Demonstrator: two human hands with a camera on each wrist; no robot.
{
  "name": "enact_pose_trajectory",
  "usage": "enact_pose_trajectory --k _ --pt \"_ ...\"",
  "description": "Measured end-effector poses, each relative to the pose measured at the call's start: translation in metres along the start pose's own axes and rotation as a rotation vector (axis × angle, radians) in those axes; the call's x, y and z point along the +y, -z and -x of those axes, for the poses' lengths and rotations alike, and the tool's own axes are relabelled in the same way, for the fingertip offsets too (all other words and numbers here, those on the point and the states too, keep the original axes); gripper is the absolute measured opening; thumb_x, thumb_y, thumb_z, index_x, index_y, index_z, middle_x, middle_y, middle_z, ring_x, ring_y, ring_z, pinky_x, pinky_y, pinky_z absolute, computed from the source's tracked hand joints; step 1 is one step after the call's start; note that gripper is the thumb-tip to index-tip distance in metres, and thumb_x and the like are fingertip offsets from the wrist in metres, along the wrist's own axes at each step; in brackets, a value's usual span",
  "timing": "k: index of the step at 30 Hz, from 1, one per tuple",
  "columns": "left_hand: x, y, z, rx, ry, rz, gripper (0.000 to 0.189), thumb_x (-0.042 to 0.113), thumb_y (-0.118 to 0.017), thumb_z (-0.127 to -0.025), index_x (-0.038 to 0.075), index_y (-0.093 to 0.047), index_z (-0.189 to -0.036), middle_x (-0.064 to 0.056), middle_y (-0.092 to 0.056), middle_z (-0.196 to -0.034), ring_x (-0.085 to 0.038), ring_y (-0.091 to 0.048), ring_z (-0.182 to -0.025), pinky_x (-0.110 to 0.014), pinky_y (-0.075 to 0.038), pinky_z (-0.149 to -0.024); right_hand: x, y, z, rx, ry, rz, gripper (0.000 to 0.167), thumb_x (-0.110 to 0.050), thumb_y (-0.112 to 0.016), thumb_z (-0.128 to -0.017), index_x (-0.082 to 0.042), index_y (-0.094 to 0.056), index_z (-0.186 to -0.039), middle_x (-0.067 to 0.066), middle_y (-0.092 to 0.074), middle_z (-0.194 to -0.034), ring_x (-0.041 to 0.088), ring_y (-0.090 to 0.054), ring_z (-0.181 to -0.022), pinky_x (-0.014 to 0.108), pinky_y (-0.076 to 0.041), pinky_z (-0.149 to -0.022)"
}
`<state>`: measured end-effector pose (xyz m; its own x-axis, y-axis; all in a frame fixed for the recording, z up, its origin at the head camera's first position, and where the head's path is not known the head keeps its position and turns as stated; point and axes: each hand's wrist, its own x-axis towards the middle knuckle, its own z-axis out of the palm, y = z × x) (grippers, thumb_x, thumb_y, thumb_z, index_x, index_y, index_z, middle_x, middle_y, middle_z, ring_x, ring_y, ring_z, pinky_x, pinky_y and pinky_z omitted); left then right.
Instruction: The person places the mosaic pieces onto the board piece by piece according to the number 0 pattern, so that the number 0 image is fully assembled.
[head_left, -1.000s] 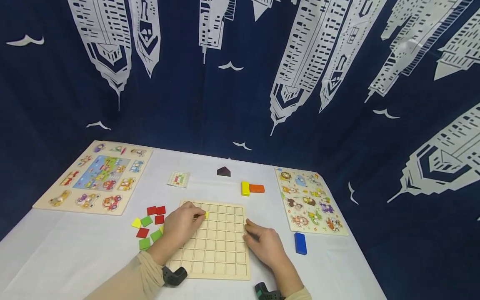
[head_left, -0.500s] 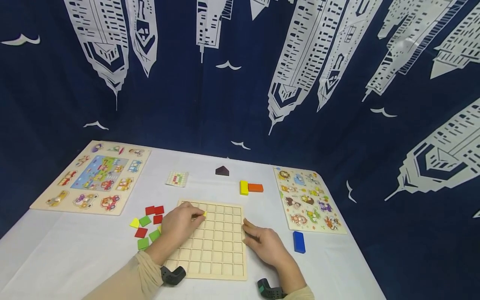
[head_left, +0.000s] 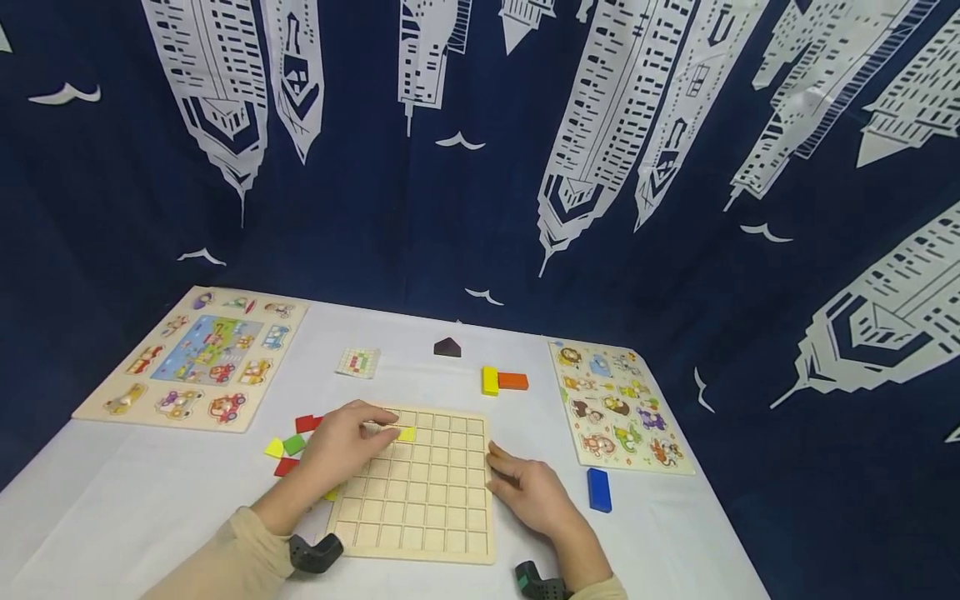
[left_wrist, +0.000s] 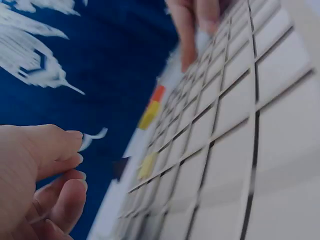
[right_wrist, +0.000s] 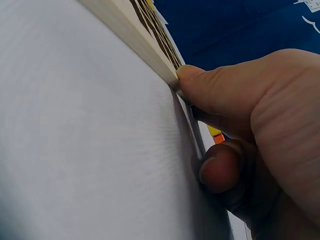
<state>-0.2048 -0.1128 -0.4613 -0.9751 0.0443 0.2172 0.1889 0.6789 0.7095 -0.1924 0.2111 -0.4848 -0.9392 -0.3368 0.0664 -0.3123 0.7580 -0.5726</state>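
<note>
A wooden grid board (head_left: 435,508) lies in the middle of the white table. One yellow tile (head_left: 407,434) rests in its upper rows, just off the fingertips of my left hand (head_left: 348,442). In the left wrist view that hand's fingers (left_wrist: 62,150) are loosely bent, with nothing between them and the thumb. My right hand (head_left: 536,493) holds the board's right edge, its thumb (right_wrist: 200,82) against the rim in the right wrist view; some of its fingers are curled lower down. Red tiles (head_left: 303,423), green tiles (head_left: 294,444) and yellow tiles (head_left: 274,448) lie left of the board, partly hidden by my left forearm.
Behind the board lie a small pattern card (head_left: 358,362), a dark block (head_left: 447,347), a yellow block (head_left: 490,381) and an orange block (head_left: 513,382). Picture puzzles stand left (head_left: 142,392) and right (head_left: 562,400). A blue block (head_left: 599,489) is at the right.
My left hand has let go of the yellow tile, which now lies on the board, and has drawn back to the left. My right hand stays at the board's edge.
</note>
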Motion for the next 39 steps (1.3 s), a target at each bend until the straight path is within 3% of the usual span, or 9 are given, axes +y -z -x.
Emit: enact_pose_trajectory --k 5,9,13,15,20,25,30,39 --pt "-0.026 0.053 0.008 0.076 0.032 -0.055 0.029 0.028 -0.079 -0.090 0.014 -0.078 -0.115 -0.004 -0.071 -0.095 -0.014 -0.054 -0.062 -0.026 -0.041 -0.050 0.003 0.004 0.002 0.020 -0.023 0.010 0.044 -0.024 -0.073 -0.095 -0.010 -0.067 -0.136 -0.003 -0.055 -0.150 0.024 -0.054 -0.138 0.049 -0.043 -0.111" --pt "-0.055 0.074 0.015 0.109 0.117 -0.090 0.030 0.030 -0.076 -0.092 0.012 -0.077 -0.116 -0.010 -0.075 -0.097 -0.020 -0.062 -0.070 -0.028 -0.042 -0.055 0.006 0.010 0.003 0.051 -0.010 0.011 0.042 -0.021 -0.074 -0.094 -0.008 -0.068 -0.134 0.000 -0.058 -0.148 0.027 -0.056 -0.136 0.051 -0.045 -0.110" --pt "-0.075 0.076 0.019 0.068 0.146 -0.144 0.027 0.032 -0.077 -0.090 0.015 -0.078 -0.110 -0.012 -0.076 -0.109 -0.022 -0.065 -0.085 -0.030 -0.043 -0.065 0.007 0.012 0.002 0.045 -0.011 0.001 0.042 -0.021 -0.074 -0.094 -0.009 -0.068 -0.134 -0.002 -0.057 -0.148 0.026 -0.055 -0.137 0.050 -0.044 -0.110" --pt "-0.081 0.075 0.020 0.037 0.146 -0.156 0.025 0.033 -0.079 -0.088 0.017 -0.078 -0.107 -0.010 -0.076 -0.107 -0.020 -0.063 -0.080 -0.031 -0.042 -0.063 0.007 0.010 0.002 0.045 -0.008 -0.001 0.042 -0.021 -0.074 -0.094 -0.009 -0.068 -0.134 -0.002 -0.058 -0.148 0.026 -0.055 -0.137 0.050 -0.044 -0.110" --pt "-0.089 0.073 0.028 -0.034 0.139 -0.177 0.022 0.032 -0.084 -0.084 0.019 -0.076 -0.100 -0.008 -0.077 -0.107 -0.013 -0.058 -0.071 -0.032 -0.042 -0.065 0.006 0.000 0.002 0.032 -0.008 -0.009 0.043 -0.021 -0.074 -0.094 -0.008 -0.068 -0.134 -0.002 -0.057 -0.148 0.026 -0.055 -0.137 0.050 -0.044 -0.111" --pt "-0.091 0.074 0.032 -0.072 0.099 -0.209 0.024 0.031 -0.086 -0.082 0.021 -0.076 -0.101 -0.009 -0.076 -0.111 -0.020 -0.066 -0.084 -0.042 -0.051 -0.073 0.002 -0.009 0.004 0.021 -0.017 -0.026 0.043 -0.023 -0.073 -0.094 -0.009 -0.068 -0.135 -0.002 -0.057 -0.148 0.024 -0.056 -0.137 0.050 -0.044 -0.111" --pt "-0.090 0.070 0.031 -0.072 0.078 -0.227 0.026 0.029 -0.088 -0.081 0.021 -0.077 -0.102 -0.007 -0.076 -0.109 -0.031 -0.070 -0.103 -0.052 -0.054 -0.080 0.001 -0.008 0.005 0.032 -0.022 -0.006 0.042 -0.023 -0.073 -0.094 -0.010 -0.068 -0.134 -0.002 -0.057 -0.148 0.024 -0.057 -0.136 0.050 -0.045 -0.110" --pt "-0.088 0.071 0.032 -0.042 0.077 -0.263 0.029 0.026 -0.088 -0.080 0.017 -0.079 -0.107 -0.013 -0.075 -0.114 -0.037 -0.070 -0.106 -0.054 -0.055 -0.081 -0.001 -0.003 0.001 0.019 0.002 -0.010 0.043 -0.023 -0.072 -0.095 -0.009 -0.067 -0.136 -0.002 -0.056 -0.149 0.023 -0.055 -0.138 0.048 -0.043 -0.112"
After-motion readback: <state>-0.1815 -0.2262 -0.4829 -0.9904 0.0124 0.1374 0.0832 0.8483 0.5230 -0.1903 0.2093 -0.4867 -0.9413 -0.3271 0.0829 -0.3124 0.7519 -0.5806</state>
